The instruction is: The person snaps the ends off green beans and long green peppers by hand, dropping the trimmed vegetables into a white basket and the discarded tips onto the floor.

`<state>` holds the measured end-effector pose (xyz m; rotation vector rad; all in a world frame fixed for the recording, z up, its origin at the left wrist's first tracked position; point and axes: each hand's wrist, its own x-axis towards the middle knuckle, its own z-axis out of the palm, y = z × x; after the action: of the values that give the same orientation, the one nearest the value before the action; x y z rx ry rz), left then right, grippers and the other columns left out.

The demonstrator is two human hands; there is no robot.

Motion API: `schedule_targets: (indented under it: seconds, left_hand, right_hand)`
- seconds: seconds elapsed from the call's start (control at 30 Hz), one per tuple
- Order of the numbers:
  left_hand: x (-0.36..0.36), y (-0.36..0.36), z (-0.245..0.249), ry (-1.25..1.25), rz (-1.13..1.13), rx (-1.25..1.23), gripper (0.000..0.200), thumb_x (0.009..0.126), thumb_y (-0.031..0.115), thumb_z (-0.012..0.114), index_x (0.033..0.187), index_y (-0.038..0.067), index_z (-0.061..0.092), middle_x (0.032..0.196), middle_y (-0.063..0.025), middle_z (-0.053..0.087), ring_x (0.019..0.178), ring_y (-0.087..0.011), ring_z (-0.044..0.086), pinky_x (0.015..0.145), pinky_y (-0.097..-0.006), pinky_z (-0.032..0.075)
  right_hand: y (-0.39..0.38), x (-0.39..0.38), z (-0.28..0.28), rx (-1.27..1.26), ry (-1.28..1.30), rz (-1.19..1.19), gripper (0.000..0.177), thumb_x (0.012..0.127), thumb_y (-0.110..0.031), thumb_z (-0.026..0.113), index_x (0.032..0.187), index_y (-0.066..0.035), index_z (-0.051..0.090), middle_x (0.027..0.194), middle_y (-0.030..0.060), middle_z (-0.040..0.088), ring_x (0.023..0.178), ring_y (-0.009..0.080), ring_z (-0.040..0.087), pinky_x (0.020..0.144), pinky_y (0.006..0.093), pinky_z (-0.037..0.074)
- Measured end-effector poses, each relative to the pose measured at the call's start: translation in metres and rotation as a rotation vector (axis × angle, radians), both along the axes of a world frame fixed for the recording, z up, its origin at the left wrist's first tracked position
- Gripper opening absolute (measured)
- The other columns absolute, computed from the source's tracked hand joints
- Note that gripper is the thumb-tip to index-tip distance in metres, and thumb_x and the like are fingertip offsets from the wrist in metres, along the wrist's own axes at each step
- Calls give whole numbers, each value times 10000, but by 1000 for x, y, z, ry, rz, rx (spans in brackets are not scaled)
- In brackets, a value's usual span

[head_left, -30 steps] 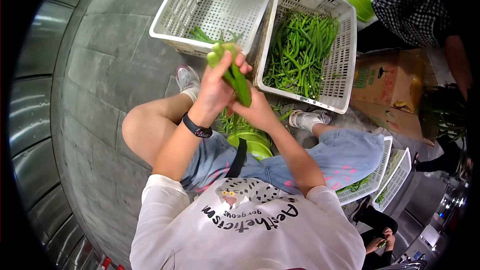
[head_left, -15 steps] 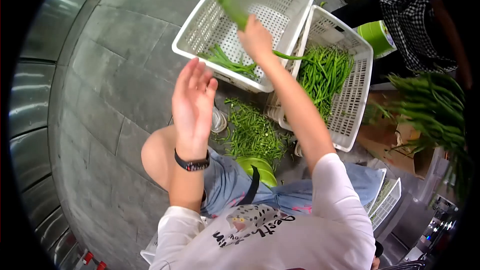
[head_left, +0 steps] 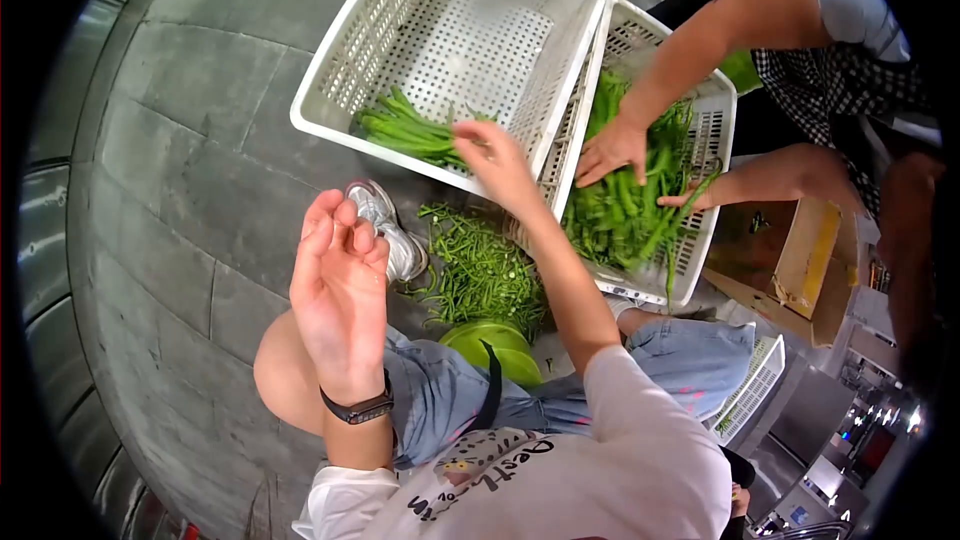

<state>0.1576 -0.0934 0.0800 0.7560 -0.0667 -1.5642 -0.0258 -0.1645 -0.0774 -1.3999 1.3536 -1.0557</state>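
My right hand (head_left: 497,168) is over the near edge of the large white crate (head_left: 330,126), its fingers apart and slightly blurred, with nothing visible in them. Just beyond its fingertips, a bundle of long green pods (head_left: 412,132), bean- or pepper-like, lies in the crate's near corner. My left hand (head_left: 342,285) is raised palm up over the floor, fingers loosely curled and holding nothing. The second white crate (head_left: 712,230), on the right, holds a heap of long green pods (head_left: 625,205). Another person's hands (head_left: 615,150) press into and spread that heap.
Short green trimmings (head_left: 480,265) cover the floor between my feet, beside a green stool-like object (head_left: 492,348). My shoe (head_left: 385,230) stands left of them. An opened cardboard box (head_left: 800,275) is at the right, and a smaller white crate (head_left: 755,390) lies behind my leg.
My right hand has let go of the green bundle and drawn nearer. The other person's large green bunch has gone into the right crate. My left hand has lowered and its fingers have curled.
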Motion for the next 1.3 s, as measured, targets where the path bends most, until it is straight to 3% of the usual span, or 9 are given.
schedule_targets:
  seconds: [0.1,0.37,0.57,0.73,0.83,1.03,1.1,1.17,1.3]
  left_hand:
    - [-15,0,-1,3,-52,34,239,899,93,510,1118,3,481,919,-46,477,768,-134,434,680,-251,397]
    - [-53,1,-12,20,-232,54,191,901,108,515,1069,17,509,831,-18,483,756,-128,451,672,-248,403]
    - [-70,10,-24,-31,-304,62,168,890,110,527,1035,26,542,859,-17,551,750,-119,480,682,-243,414]
    - [-78,17,-29,-67,-340,53,159,882,120,546,1025,51,562,864,-9,570,750,-110,503,649,-232,428]
    - [-80,14,-33,-79,-343,49,156,882,118,548,1022,50,563,868,-11,574,750,-112,510,645,-235,432]
    - [-84,7,-43,-107,-363,80,148,877,108,549,1011,46,552,849,-18,557,739,-117,513,646,-233,436]
    - [-86,9,-43,-119,-368,87,147,872,104,549,1007,46,549,850,-17,554,737,-115,512,646,-232,435]
    - [-86,12,-46,-142,-389,62,148,867,104,548,1007,55,550,857,-14,551,738,-108,510,659,-229,437]
    - [-94,18,-48,-336,-436,-47,142,879,99,544,1013,53,557,852,-9,563,737,-95,520,679,-225,436]
  right_hand:
    - [70,-52,29,7,-12,-237,136,874,-102,585,971,-18,631,884,84,646,829,157,632,757,263,493]
    - [156,-140,0,506,224,-28,158,840,-163,629,906,-21,650,738,62,655,671,105,624,643,248,496]
    - [108,-209,-105,314,491,-398,247,752,-272,665,797,-29,671,731,128,677,711,250,672,679,357,521]
    - [84,-169,-137,719,823,-175,788,710,-485,719,1156,96,428,1101,282,566,959,404,586,842,435,489]
    - [82,-146,-134,774,998,-255,824,686,-443,766,1208,61,375,1238,230,443,1083,397,510,888,440,463]
    - [86,-169,-155,602,745,-288,530,754,-336,704,1028,80,524,978,247,624,880,376,631,792,510,494]
    - [88,-177,-150,708,223,-403,372,825,-157,598,1084,99,520,827,193,645,610,255,656,518,384,546]
    - [95,-183,-135,688,-182,-459,391,858,-123,565,1167,92,459,749,113,612,525,162,602,443,307,521]
    - [113,-195,-58,682,-229,-360,185,920,-203,527,991,-36,486,684,26,508,471,84,451,411,243,410]
